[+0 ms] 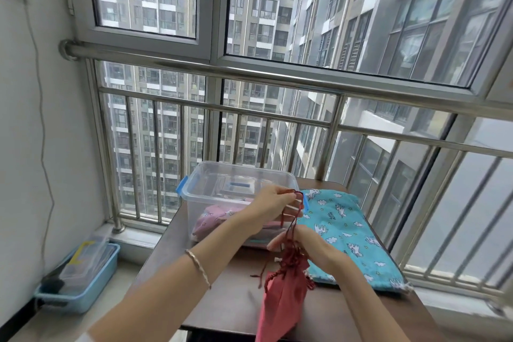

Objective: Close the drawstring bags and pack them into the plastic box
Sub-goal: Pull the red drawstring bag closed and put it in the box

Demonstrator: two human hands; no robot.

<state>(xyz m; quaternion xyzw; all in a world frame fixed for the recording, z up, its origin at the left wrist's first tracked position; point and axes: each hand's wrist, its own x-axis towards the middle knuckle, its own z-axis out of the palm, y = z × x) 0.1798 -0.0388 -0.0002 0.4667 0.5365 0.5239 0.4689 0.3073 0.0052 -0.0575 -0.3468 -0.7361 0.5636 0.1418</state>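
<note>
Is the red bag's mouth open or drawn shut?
Drawn shut: the red bag is bunched at its neck under the right hand; the left hand pinches its cords.

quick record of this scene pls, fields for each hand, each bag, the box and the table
left hand: raised, pinches the red cord and holds it taut
right hand: grips the red bag at its gathered neck
red bag: outside the box, on the near part of the table
plastic box: clear, blue latches, at the table's far left
pink bag: inside the box
teal bag: flat on the table, right of the box
</note>
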